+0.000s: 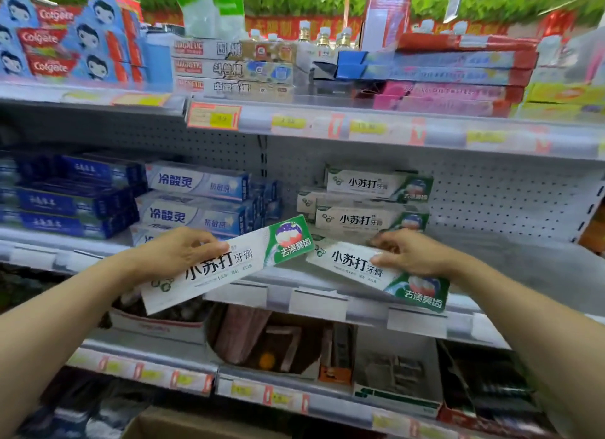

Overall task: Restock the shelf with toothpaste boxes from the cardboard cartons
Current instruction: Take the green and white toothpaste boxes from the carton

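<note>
Nearest, at the bottom edge, a brown cardboard carton (pixel 196 425) shows its open rim; contents hidden.

Left hand (pixel 176 252) has fingers curled round the top edge of a long white-and-green toothpaste box (pixel 229 265), gripping about mid-length. That box is tilted, green end up and to the right, and hangs in front of the grey metal shelf edge (pixel 327 294), not yet on it.

Right hand (pixel 409 255) pinches a second white-and-green toothpaste box (pixel 360 268), thumb on the front face and fingers over the top. This one lies at the shelf front, green end poking past the lip to the right.

To do the step well, probably: square the right box first and push it back flush under the stack of matching white-and-green boxes (pixel 373 203), print facing out. Then level the left box and slot it alongside.

Behind the left hand sit pale blue toothpaste boxes (pixel 196 196).
</note>
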`<move>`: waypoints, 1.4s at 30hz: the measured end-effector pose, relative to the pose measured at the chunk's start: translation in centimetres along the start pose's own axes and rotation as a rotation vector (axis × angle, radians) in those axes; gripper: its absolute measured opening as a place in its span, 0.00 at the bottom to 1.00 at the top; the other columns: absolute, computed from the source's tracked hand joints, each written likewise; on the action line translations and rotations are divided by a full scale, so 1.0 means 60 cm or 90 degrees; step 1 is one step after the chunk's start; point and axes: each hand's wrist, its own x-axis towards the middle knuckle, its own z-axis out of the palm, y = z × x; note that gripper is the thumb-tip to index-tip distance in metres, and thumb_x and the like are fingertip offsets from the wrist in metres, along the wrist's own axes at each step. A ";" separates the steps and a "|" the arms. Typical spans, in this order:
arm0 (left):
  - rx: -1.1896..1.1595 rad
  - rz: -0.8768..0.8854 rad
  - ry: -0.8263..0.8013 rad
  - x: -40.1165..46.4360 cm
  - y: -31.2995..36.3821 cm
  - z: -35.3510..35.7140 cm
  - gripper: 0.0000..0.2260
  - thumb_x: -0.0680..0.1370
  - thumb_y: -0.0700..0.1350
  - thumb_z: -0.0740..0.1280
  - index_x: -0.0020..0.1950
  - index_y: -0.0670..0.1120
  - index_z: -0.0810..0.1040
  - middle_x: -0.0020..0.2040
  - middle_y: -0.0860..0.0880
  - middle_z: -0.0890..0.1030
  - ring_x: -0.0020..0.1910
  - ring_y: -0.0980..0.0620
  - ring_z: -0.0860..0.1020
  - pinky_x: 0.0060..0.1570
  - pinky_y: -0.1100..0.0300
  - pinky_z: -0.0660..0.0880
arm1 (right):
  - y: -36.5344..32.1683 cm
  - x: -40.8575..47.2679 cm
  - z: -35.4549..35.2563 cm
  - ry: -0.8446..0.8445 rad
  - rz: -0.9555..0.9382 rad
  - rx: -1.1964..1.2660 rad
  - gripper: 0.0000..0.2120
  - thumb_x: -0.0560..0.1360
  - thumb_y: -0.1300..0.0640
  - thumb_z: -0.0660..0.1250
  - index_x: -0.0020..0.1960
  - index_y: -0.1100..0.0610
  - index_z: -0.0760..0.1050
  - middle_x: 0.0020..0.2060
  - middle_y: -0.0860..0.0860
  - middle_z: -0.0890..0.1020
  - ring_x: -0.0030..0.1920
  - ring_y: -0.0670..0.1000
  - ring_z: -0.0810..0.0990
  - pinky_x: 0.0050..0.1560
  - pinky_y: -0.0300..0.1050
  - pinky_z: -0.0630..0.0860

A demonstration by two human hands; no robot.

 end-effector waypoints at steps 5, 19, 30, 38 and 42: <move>0.010 -0.011 0.029 0.023 0.011 0.010 0.20 0.70 0.64 0.57 0.44 0.51 0.80 0.34 0.52 0.81 0.31 0.56 0.78 0.32 0.63 0.70 | 0.026 0.064 0.009 -0.058 0.016 -0.042 0.30 0.70 0.31 0.61 0.63 0.51 0.71 0.54 0.48 0.79 0.51 0.46 0.78 0.57 0.45 0.74; 0.075 0.057 0.039 0.108 0.082 0.046 0.19 0.72 0.64 0.58 0.50 0.53 0.80 0.43 0.54 0.83 0.35 0.57 0.79 0.33 0.64 0.70 | 0.060 0.040 0.014 0.142 -0.008 -0.100 0.30 0.70 0.53 0.71 0.70 0.49 0.65 0.67 0.49 0.64 0.66 0.50 0.65 0.67 0.41 0.64; 0.216 0.171 -0.019 0.257 0.231 0.120 0.25 0.75 0.64 0.60 0.60 0.46 0.76 0.56 0.47 0.78 0.50 0.48 0.77 0.52 0.55 0.75 | 0.114 -0.058 0.001 0.217 0.056 -0.098 0.28 0.72 0.44 0.69 0.67 0.54 0.69 0.63 0.51 0.70 0.65 0.50 0.66 0.63 0.42 0.67; 0.260 0.259 -0.082 0.304 0.241 0.149 0.38 0.70 0.71 0.51 0.71 0.48 0.68 0.67 0.48 0.73 0.63 0.48 0.72 0.63 0.55 0.69 | 0.130 -0.074 0.012 0.235 0.098 -0.099 0.26 0.73 0.45 0.67 0.67 0.53 0.68 0.64 0.49 0.68 0.65 0.48 0.65 0.64 0.43 0.67; 0.326 0.322 -0.050 0.322 0.221 0.154 0.48 0.62 0.80 0.42 0.70 0.52 0.69 0.54 0.50 0.73 0.57 0.48 0.69 0.58 0.50 0.69 | 0.124 -0.071 0.019 0.245 0.109 -0.084 0.25 0.74 0.46 0.67 0.67 0.53 0.68 0.63 0.48 0.68 0.64 0.48 0.65 0.65 0.43 0.66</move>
